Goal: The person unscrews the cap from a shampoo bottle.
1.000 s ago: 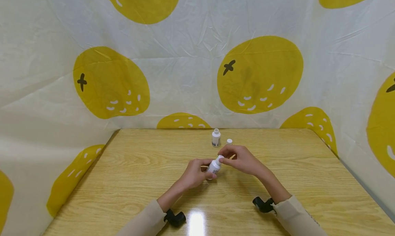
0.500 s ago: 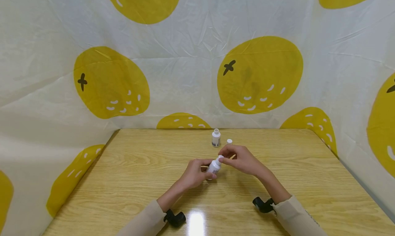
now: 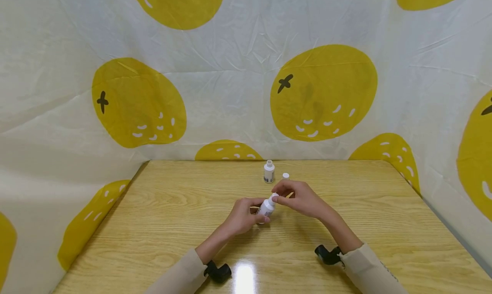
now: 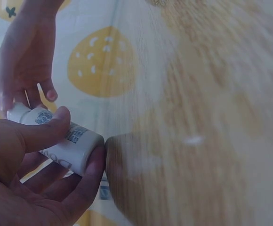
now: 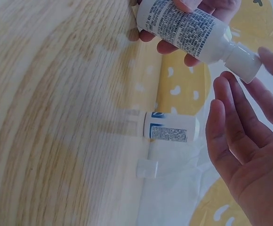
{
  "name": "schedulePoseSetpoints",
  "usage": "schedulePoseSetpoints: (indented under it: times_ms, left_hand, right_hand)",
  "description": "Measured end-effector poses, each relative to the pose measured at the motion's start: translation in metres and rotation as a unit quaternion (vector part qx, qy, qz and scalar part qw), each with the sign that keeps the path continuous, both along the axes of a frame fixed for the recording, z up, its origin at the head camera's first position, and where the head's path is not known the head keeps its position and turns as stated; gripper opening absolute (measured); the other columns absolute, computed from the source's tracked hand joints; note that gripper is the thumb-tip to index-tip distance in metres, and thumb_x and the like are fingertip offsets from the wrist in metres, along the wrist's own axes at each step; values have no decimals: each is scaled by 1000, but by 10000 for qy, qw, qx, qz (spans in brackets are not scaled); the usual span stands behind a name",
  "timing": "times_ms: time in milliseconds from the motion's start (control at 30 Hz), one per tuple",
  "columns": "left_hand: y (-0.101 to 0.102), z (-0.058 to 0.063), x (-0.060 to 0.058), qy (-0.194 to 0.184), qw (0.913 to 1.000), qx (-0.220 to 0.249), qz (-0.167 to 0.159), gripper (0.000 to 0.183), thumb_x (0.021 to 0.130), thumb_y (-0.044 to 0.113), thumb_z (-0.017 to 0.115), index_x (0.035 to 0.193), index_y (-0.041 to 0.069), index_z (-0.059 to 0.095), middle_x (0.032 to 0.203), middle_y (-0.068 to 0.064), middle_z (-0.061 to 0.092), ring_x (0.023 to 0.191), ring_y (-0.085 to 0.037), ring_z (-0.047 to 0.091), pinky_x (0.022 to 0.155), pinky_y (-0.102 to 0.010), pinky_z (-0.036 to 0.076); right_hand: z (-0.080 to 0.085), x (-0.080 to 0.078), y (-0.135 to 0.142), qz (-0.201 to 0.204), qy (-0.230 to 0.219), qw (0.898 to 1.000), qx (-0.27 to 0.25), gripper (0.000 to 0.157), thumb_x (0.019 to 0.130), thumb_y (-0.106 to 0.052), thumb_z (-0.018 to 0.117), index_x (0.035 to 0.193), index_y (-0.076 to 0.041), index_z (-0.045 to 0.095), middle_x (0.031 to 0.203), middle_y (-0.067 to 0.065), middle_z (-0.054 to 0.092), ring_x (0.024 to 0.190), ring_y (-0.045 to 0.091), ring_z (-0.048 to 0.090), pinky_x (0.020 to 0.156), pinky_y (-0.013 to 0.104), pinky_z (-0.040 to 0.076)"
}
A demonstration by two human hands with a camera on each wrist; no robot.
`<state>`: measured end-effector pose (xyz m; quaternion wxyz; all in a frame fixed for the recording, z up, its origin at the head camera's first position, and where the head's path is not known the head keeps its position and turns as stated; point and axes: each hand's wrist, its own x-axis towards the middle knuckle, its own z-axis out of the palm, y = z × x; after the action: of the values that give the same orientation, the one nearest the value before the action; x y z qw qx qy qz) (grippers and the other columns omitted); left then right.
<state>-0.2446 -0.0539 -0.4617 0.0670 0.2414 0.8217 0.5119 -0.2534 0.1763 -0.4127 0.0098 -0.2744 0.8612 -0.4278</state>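
My left hand (image 3: 241,217) grips a small white plastic bottle (image 5: 183,30) with printed text, its thumb on one side and fingers on the other. The bottle is tilted, its neck towards my right hand (image 3: 302,199), and its base is close over the table. On its neck is a white cap (image 5: 243,62), which my right thumb and fingertips pinch. In the left wrist view, the left thumb and fingers cover part of the bottle's label.
Farther back on the wooden table (image 3: 184,187) stands a second white bottle (image 3: 269,173), upright with its threaded neck bare. A loose white cap (image 5: 147,168) lies near it, just beyond my right hand. A fruit-print curtain (image 3: 230,110) hangs behind the table's far edge.
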Motion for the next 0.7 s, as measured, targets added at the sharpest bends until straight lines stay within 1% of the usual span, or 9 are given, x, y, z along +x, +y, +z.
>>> schedulePoseSetpoints:
  times_ms: [100,167,267,400,600,700]
  left_hand:
    - [0,0,0,-23,10000,33,1,46,89,5,80,133,6,70,127,-13,73,117,-27,69,93,-30,62]
    - [0,0,0,-39,10000,51,-1,46,89,4,80,133,6,70,127,-13,73,117,-28,69,93,-30,62]
    - [0,1,0,-47,10000,44,-2,46,89,5,80,133,6,69,127,-13,73,116,-28,69,93,-30,62]
    - [0,1,1,30,10000,-6,-14,46,89,5,80,133,6,70,126,-13,73,116,-27,70,94,-31,61]
    - [-1,0,0,81,10000,-20,-33,45,89,5,80,133,7,70,125,-13,74,116,-27,69,95,-31,61]
    - [-1,1,0,78,10000,-10,-24,45,89,5,80,133,7,70,126,-13,74,116,-27,69,94,-31,61]
  right_hand:
    - [0,0,0,44,-25,10000,-28,17,98,-26,74,108,-12,73,99,2,74,92,15,67,78,31,58]
    - [0,0,0,76,-37,10000,-36,17,97,-24,74,109,-12,73,100,3,73,92,15,67,77,31,58]
    - [0,0,0,95,-25,9999,-38,20,97,-23,74,111,-9,73,101,3,73,91,15,66,76,31,59]
    - [-1,0,0,39,14,10000,5,25,97,-26,74,113,-7,72,101,2,73,92,15,66,78,31,58]
    - [1,1,-1,-11,-45,10000,11,17,98,-26,73,108,-13,73,99,2,73,92,16,66,78,32,58]
    - [2,1,-1,22,-60,10000,-8,17,97,-23,74,110,-12,73,100,2,73,92,16,67,77,32,58]
